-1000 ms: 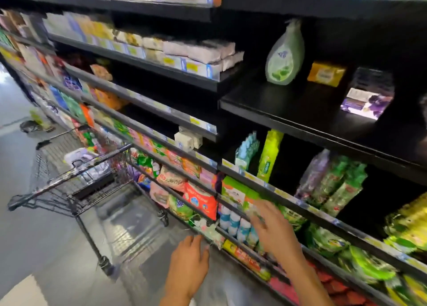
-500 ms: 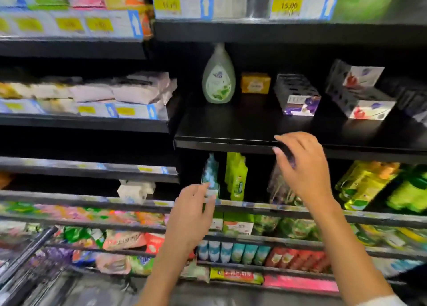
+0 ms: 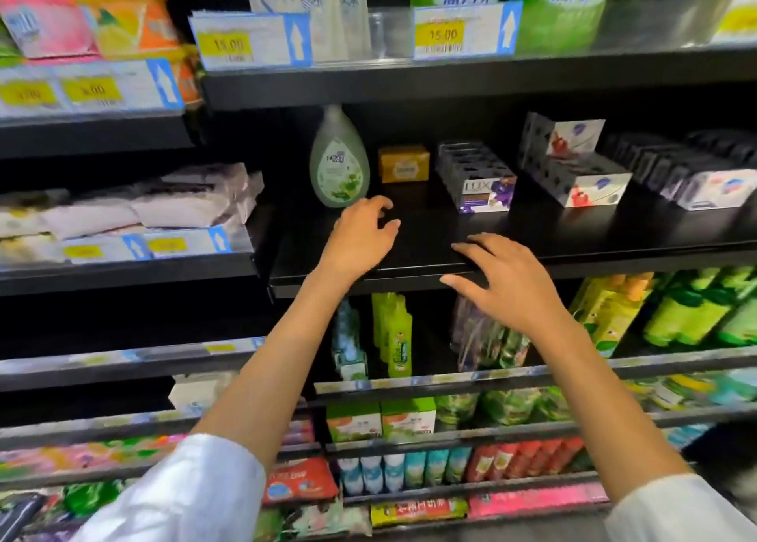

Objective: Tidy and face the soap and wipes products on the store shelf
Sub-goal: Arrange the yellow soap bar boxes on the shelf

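Green soap bottle (image 3: 339, 164): upright, set back on the black shelf (image 3: 573, 238), yellow soap bar (image 3: 403, 164) just beside it, Lux boxes (image 3: 481, 183) further right. My left hand (image 3: 360, 236) has risen from the lower rows, fingers spread wide, empty, just short of the bottle. My right hand (image 3: 508, 283), fingers loose and holding nothing, now hovers at the shelf lip. Judged: this sparse shelf is next for facing forward.
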A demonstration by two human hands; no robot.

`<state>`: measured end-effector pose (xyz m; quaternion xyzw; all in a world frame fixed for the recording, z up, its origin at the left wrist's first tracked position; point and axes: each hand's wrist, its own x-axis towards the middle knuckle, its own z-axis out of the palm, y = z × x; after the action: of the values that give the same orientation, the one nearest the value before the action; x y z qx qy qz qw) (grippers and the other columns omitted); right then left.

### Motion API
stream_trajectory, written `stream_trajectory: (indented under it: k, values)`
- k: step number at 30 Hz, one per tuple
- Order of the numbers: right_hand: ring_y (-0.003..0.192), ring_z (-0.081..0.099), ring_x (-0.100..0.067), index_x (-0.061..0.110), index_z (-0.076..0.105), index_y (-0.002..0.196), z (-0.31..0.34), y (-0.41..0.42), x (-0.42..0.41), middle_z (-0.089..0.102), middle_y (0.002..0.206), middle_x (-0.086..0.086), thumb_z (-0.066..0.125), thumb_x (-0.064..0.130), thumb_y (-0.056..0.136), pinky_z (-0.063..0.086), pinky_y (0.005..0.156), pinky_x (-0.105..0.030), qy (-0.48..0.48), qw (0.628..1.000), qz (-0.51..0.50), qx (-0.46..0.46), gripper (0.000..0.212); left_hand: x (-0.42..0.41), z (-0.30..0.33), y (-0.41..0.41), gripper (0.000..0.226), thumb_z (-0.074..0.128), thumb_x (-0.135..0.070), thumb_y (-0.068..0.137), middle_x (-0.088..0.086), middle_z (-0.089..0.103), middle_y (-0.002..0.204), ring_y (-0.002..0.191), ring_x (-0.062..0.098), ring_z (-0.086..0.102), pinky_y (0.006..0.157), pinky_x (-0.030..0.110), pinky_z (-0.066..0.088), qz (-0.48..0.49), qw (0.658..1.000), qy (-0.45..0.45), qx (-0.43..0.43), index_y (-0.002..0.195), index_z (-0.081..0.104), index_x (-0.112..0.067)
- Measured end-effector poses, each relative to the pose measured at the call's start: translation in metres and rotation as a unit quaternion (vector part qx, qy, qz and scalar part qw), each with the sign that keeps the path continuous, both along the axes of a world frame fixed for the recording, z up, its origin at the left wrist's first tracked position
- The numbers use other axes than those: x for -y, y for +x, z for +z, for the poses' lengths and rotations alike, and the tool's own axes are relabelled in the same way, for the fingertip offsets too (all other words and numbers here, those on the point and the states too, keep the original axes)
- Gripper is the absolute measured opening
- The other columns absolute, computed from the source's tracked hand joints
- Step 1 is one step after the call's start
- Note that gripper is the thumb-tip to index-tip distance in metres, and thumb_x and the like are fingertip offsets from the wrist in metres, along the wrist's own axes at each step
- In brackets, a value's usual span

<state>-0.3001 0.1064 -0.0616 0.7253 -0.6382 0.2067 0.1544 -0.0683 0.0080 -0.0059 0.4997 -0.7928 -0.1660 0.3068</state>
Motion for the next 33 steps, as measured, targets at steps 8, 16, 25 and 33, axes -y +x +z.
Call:
stream_trajectory:
  k: [8, 16, 25, 33]
  values:
    - [0.137, 0.051, -0.02, 0.026, 0.059, 0.146, 0.007, -0.007, 0.005, 0.058, 0.146, 0.0, 0.038, 0.087, 0.087, 0.048, 0.106, -0.039, 0.031, 0.999, -0.015, 0.013, 0.088, 0.091, 0.002, -0.067, 0.065, 0.076, -0.021, 0.093, 0.012, 0.058, 0.145, 0.134, 0.029, 0.056, 0.109, 0.034, 0.047, 0.059, 0.97, 0.196, -0.131, 0.15, 0.048, -0.01]
    - [0.133, 0.056, -0.02, 0.024, 0.066, 0.14, -0.001, -0.012, 0.01, 0.064, 0.14, -0.001, 0.039, 0.09, 0.084, 0.053, 0.103, -0.04, -0.009, 1.0, -0.004, 0.027, 0.091, 0.154, 0.006, -0.109, 0.076, 0.072, -0.017, 0.095, 0.015, 0.042, 0.16, 0.146, 0.033, 0.044, 0.114, 0.037, 0.038, 0.125, 0.972, 0.148, -0.129, 0.157, 0.031, -0.003]
    - [0.13, 0.059, -0.02, 0.025, 0.07, 0.135, -0.005, -0.015, 0.016, 0.066, 0.136, 0.001, 0.043, 0.092, 0.081, 0.055, 0.1, -0.04, -0.023, 0.998, 0.004, 0.054, 0.09, 0.188, 0.0, -0.117, 0.069, 0.062, -0.021, 0.099, 0.016, 0.038, 0.164, 0.149, 0.034, 0.04, 0.118, 0.036, 0.034, 0.144, 0.964, 0.129, -0.179, 0.159, 0.032, -0.006]
    - [0.127, 0.061, -0.021, 0.023, 0.072, 0.132, -0.008, -0.015, 0.017, 0.067, 0.132, 0.0, 0.043, 0.09, 0.082, 0.056, 0.099, -0.042, -0.044, 0.997, 0.011, 0.061, 0.089, 0.193, -0.007, -0.111, 0.049, 0.063, -0.015, 0.098, 0.017, 0.057, 0.148, 0.136, 0.035, 0.056, 0.107, 0.036, 0.046, 0.138, 0.979, 0.09, -0.12, 0.145, 0.054, -0.008]
